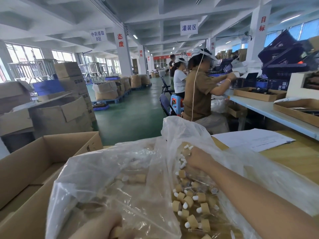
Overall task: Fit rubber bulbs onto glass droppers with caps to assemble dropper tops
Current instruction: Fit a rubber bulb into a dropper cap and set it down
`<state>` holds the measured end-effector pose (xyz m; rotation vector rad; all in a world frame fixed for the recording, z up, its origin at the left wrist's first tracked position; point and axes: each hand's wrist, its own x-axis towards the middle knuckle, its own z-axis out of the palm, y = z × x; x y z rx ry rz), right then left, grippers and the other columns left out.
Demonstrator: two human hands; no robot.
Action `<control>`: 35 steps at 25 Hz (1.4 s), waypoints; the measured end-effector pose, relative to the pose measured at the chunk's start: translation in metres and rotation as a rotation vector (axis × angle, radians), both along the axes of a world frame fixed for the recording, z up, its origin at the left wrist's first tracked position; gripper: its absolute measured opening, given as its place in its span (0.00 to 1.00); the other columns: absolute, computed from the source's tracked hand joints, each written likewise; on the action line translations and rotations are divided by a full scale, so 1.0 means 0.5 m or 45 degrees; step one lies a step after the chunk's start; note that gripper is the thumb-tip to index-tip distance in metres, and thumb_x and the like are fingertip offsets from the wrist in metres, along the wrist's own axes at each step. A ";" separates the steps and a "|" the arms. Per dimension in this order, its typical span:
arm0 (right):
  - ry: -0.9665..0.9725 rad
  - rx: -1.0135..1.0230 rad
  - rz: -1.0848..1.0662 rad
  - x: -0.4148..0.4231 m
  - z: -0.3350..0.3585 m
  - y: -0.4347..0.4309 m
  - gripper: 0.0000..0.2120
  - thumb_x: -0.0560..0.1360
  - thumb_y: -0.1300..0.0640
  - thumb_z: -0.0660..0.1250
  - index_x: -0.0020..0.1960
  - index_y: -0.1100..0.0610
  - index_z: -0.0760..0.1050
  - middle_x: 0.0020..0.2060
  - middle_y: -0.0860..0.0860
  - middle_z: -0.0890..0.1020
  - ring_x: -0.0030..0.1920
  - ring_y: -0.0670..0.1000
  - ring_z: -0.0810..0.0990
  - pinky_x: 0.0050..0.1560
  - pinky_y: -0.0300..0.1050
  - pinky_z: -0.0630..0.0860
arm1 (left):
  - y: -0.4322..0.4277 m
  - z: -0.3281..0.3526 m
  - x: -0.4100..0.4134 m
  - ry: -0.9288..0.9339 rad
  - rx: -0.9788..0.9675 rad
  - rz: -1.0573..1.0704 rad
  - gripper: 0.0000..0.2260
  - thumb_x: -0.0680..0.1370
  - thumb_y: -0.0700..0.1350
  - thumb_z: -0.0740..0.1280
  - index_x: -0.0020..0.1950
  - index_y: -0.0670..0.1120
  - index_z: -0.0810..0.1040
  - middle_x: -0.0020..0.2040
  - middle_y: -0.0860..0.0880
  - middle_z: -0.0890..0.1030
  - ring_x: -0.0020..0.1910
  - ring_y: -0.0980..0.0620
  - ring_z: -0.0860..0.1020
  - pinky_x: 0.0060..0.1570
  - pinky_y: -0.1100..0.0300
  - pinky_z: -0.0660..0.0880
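Observation:
A big clear plastic bag (120, 169) lies open in front of me, full of tan dropper caps with white rubber bulbs (188, 202). My right hand (196, 157) reaches deep into the bag's far end among small white bulbs (183, 163); its fingers are buried, so I cannot tell what they hold. At the bottom edge my left hand (103, 226) is closed around a tan cap (116, 232), partly behind the plastic.
An open cardboard box (25, 166) sits at my left. Paper sheets (253, 138) lie on the wooden table (293, 157) at right. Other workers (202, 94) sit ahead along a long bench. Stacked cartons stand on the green floor at left.

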<state>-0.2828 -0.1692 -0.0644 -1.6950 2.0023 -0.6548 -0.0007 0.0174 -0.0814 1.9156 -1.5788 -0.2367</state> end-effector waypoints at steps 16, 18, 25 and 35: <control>-1.940 0.343 0.265 -0.104 0.025 0.277 0.12 0.68 0.49 0.69 0.31 0.55 0.73 0.25 0.49 0.65 0.19 0.43 0.56 0.17 0.31 0.53 | -0.121 -0.002 -0.291 0.356 -0.683 -0.773 0.16 0.70 0.66 0.65 0.57 0.67 0.74 0.33 0.60 0.73 0.22 0.64 0.66 0.27 0.74 0.66; -1.832 0.338 0.295 -0.089 0.022 0.283 0.12 0.68 0.49 0.68 0.30 0.54 0.73 0.24 0.49 0.65 0.19 0.44 0.55 0.18 0.31 0.52 | -0.109 0.002 -0.291 0.375 -0.666 -0.803 0.18 0.71 0.69 0.62 0.57 0.65 0.75 0.35 0.61 0.74 0.24 0.65 0.66 0.28 0.75 0.66; -1.559 0.413 0.390 -0.052 0.021 0.306 0.16 0.68 0.42 0.70 0.31 0.51 0.71 0.23 0.48 0.69 0.19 0.43 0.57 0.22 0.30 0.52 | -0.083 -0.009 -0.325 0.229 -0.816 -0.841 0.14 0.71 0.54 0.66 0.55 0.55 0.76 0.47 0.56 0.76 0.30 0.74 0.67 0.32 0.81 0.63; -1.970 0.333 0.396 -0.066 0.010 0.286 0.13 0.72 0.55 0.63 0.48 0.64 0.80 0.30 0.53 0.71 0.27 0.48 0.66 0.24 0.39 0.62 | -0.103 -0.019 -0.312 0.336 -0.946 -0.632 0.04 0.75 0.50 0.60 0.42 0.58 0.70 0.38 0.61 0.72 0.34 0.63 0.71 0.33 0.76 0.66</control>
